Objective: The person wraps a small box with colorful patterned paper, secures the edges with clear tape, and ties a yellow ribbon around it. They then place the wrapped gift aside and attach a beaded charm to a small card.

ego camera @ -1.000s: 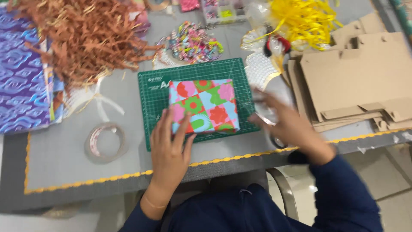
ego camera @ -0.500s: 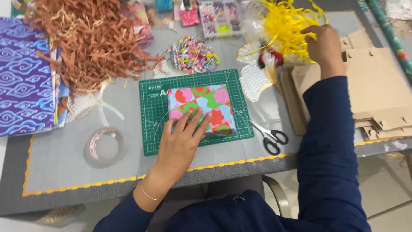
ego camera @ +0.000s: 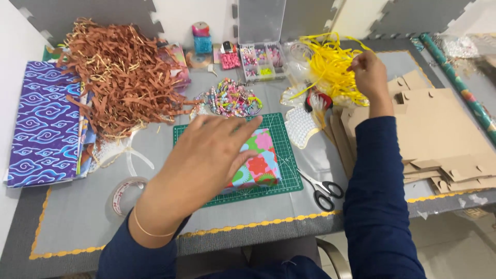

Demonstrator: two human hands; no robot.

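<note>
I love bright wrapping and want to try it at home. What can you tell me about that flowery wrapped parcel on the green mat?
The parcel is a box-shaped package wrapped in glossy-looking paper printed with big flowers in pink, red, green, blue and orange. It lies flat on the green cutting mat, near its middle. The left hand is spread over its left part, hiding much of it, so only the right end and near edge show. The right hand is away from it, in the yellow ribbon strands.
</note>
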